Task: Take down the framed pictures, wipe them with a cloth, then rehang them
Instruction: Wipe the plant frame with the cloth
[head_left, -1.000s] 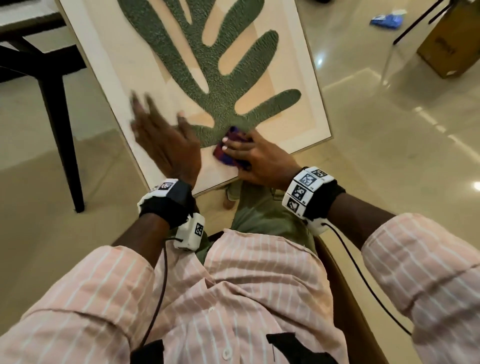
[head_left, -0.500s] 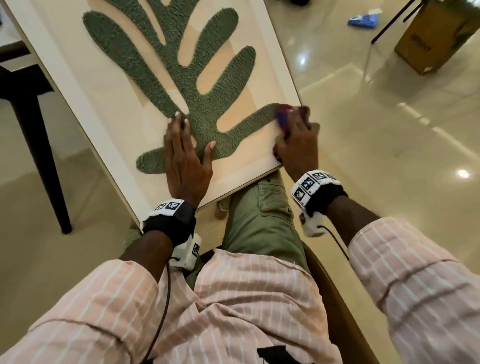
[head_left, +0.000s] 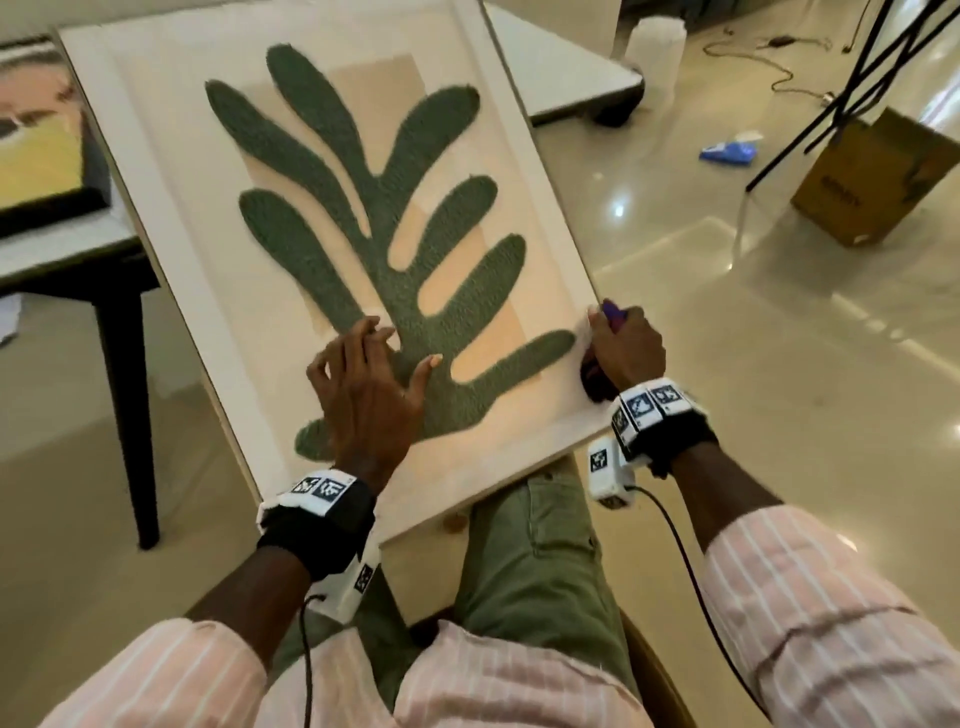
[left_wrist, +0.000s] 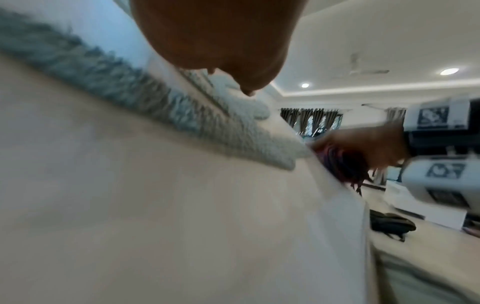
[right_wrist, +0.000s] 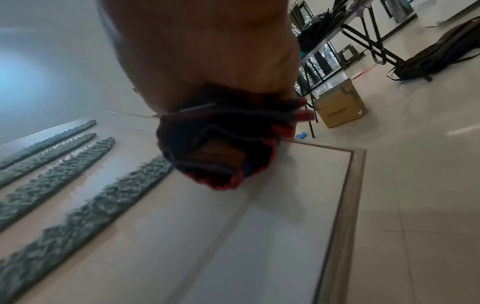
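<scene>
A large white-framed picture (head_left: 171, 171) with a green leaf shape (head_left: 395, 249) lies tilted across my lap, its top end leaning toward a table. My left hand (head_left: 363, 384) rests flat on the glass near the leaf's stem, fingers mostly straight. At the picture's right edge, near its lower corner, my right hand (head_left: 626, 348) grips a bunched dark blue and red cloth (head_left: 595, 376). The right wrist view shows that cloth (right_wrist: 221, 148) balled under the palm on the frame (right_wrist: 337, 216). In the left wrist view the glass (left_wrist: 155, 205) fills the picture, with the right hand (left_wrist: 363, 148) beyond it.
A second framed picture (head_left: 36, 150) with a black frame lies on the table (head_left: 67, 249) at left. A cardboard box (head_left: 872, 182), black stand legs (head_left: 852, 88), a blue packet (head_left: 727, 150) and a low white platform (head_left: 566, 73) sit on the glossy floor.
My right hand with the cloth has slid from the leaf's base to the frame's right edge. The left hand moved right toward the stem. The view lifted, showing the whole picture.
</scene>
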